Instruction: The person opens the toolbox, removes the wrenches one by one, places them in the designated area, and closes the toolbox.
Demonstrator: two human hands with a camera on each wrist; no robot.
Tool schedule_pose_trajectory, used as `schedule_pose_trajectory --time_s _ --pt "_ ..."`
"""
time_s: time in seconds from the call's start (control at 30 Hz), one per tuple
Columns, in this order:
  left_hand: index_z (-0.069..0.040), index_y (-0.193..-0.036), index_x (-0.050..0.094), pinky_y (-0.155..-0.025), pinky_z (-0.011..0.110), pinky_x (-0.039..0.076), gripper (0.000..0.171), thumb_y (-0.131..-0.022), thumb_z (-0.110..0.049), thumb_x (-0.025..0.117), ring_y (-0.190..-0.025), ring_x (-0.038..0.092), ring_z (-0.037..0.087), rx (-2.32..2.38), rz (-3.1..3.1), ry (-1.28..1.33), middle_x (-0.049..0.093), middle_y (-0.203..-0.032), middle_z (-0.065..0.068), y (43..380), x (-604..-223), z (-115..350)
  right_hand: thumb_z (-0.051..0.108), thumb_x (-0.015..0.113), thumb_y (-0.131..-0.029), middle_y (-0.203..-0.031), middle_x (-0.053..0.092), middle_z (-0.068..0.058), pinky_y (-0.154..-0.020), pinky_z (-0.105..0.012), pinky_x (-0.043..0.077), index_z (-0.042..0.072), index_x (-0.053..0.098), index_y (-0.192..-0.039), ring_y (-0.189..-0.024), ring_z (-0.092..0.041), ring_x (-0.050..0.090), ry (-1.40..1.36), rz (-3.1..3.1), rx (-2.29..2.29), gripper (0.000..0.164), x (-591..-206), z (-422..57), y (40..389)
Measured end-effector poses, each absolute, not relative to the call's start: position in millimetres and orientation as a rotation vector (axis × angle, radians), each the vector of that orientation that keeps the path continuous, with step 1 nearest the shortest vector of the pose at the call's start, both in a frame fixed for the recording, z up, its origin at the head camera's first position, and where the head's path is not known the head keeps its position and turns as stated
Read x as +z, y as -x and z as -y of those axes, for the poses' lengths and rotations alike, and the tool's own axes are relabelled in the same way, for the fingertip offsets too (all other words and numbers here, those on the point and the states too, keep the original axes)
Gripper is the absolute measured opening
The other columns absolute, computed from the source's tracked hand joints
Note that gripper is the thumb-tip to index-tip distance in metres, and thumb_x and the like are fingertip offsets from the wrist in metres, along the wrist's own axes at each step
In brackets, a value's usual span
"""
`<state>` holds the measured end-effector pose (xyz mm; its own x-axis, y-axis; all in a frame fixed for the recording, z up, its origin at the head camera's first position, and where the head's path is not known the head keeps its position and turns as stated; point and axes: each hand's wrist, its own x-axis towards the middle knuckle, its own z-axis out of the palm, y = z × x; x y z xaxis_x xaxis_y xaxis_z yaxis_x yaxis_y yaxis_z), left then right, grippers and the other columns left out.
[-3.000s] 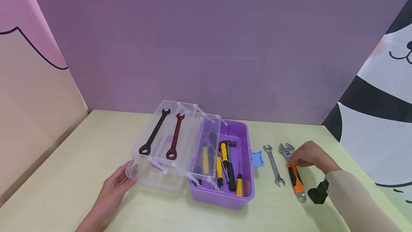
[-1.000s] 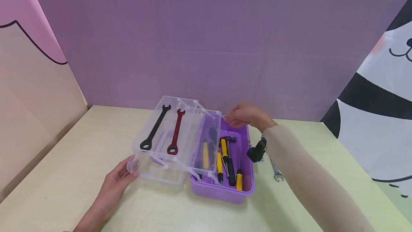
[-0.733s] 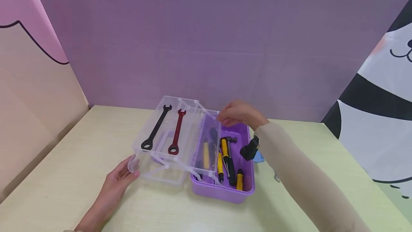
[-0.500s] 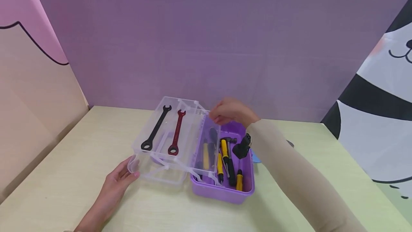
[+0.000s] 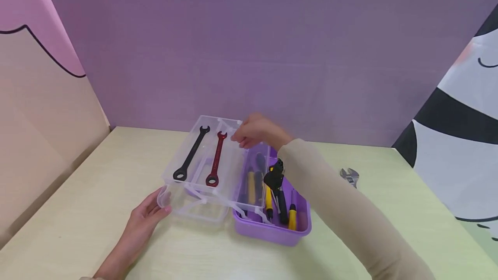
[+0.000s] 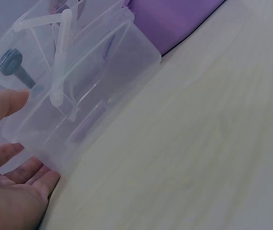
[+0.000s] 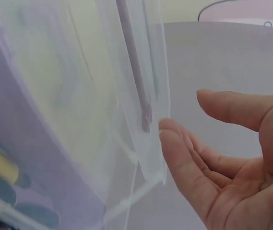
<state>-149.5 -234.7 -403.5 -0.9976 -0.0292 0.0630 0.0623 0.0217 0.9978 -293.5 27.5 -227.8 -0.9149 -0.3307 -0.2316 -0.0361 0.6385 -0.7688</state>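
A purple toolbox (image 5: 268,233) stands with its clear tray (image 5: 233,165) swung out to the left, above the clear lid (image 5: 183,210). A black combination wrench (image 5: 189,154) and a red one (image 5: 216,159) lie in the tray. My left hand (image 5: 138,224) holds the lid's near-left corner, its thumb raised and its other fingers low against the plastic in the left wrist view. Over the tray's far edge, right of the red wrench's open end, is my right hand (image 5: 254,131). The right wrist view shows its thumb apart from the fingers, nothing held, fingertips right at the clear edge.
Inside the toolbox lie yellow-handled screwdrivers (image 5: 292,218) and a dark-handled tool (image 5: 282,208). An adjustable wrench (image 5: 350,177) lies on the table to the right, partly behind my right sleeve (image 5: 334,198). A purple backdrop (image 5: 249,55) rises behind the table.
My right hand has left the orange-handled adjustable wrench and travelled left, past the toolbox's far end, to the tray. The left hand stays at the lid's corner.
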Motion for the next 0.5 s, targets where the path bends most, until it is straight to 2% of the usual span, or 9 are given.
schedule_pose_trajectory --time_s 0.1,0.27,0.5 --pt "0.003 -0.145 0.030 -0.091 0.007 0.045 0.061 -0.092 -0.007 0.059 -0.106 0.051 -0.015 -2.158 2.201 0.035 0.033 -0.146 0.030 149.1 -403.0 233.4 0.009 0.069 -0.084 -0.069 0.056 -0.002 -0.065 -0.023 0.058 -0.008 0.063 -0.091 -0.057 -0.010 0.056 0.278 -2.501 -1.192 0.019 -230.2 -19.7 293.8" --pt "0.004 -0.145 0.030 -0.090 0.007 0.045 0.061 -0.092 -0.007 0.059 -0.106 0.050 -0.015 -2.159 2.206 0.035 0.033 -0.146 0.030 148.2 -402.9 233.2 0.014 0.072 -0.083 -0.065 0.054 -0.002 -0.077 -0.028 0.058 -0.004 0.064 -0.087 -0.057 -0.012 0.055 0.253 -2.562 -1.172 0.020 -232.2 -7.3 291.3" --pt "0.003 -0.145 0.031 -0.091 0.007 0.045 0.060 -0.093 -0.007 0.058 -0.107 0.050 -0.015 -2.165 2.201 0.044 0.033 -0.147 0.029 147.7 -403.5 232.4 0.020 0.072 -0.083 -0.089 0.058 -0.009 -0.078 -0.030 0.058 0.001 0.058 -0.100 -0.075 -0.020 0.063 0.226 -2.574 -1.065 0.029 -233.6 10.2 283.9"
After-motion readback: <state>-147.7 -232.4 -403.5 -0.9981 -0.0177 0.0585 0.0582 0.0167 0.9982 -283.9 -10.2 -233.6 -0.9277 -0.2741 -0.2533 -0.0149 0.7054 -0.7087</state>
